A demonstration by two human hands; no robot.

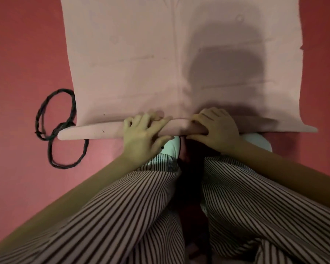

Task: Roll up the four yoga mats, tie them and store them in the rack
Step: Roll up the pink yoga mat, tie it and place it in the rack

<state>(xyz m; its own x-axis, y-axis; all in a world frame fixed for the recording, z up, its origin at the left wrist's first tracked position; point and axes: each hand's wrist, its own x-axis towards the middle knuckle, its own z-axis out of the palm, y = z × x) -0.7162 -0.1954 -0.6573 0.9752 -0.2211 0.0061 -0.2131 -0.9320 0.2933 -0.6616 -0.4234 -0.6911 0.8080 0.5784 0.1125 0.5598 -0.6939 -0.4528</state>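
Observation:
A pale pink yoga mat [141, 54] lies flat on the red floor and stretches away from me. Its near end is curled into a thin roll [95, 132] that runs across the view. My left hand [143, 133] grips the roll just left of its middle, fingers over the top. My right hand [215, 128] grips the roll just right of the middle, thumb tucked under the curled edge. A dark braided cord [65, 130] lies in loops on the floor at the left end of the roll, partly under it.
The red floor [23, 54] surrounds the mat on both sides. My striped trouser legs [246, 197] and white shoes [171, 147] fill the lower view, right behind the roll. My shadow falls on the mat ahead.

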